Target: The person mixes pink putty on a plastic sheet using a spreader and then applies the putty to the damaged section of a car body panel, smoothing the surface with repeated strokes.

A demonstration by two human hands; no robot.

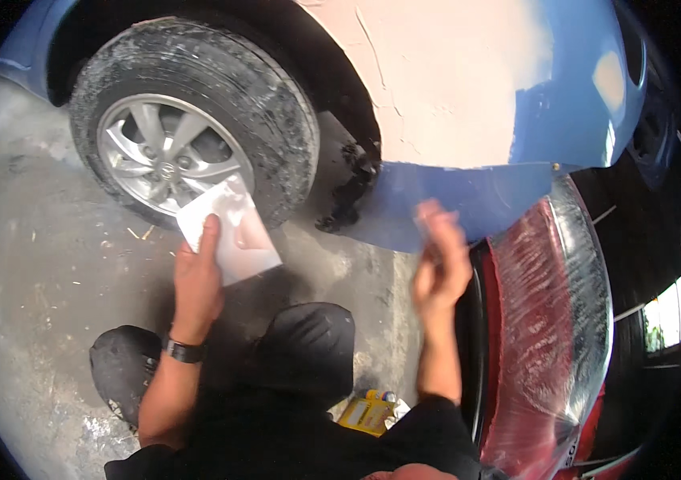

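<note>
My left hand (199, 276) grips a flat white mixing board (238, 238), its thumb on top. A smear of pale pink body filler (254, 238) lies on the board. My right hand (442, 260) is raised in front of the blue car's lower body panel (464, 200). Its fingers are blurred by motion, so whether they hold anything cannot be made out. Above it, a broad coat of pale pink filler (444, 88) covers the blue panel, with ridges near the wheel arch.
A dusty tyre (280, 136) with a silver alloy wheel (134, 152) stands ahead on the left. To the right sits a red car part (528, 320) under clear plastic film. A yellow box (365, 415) lies on the stained concrete floor (28, 264) near my knee.
</note>
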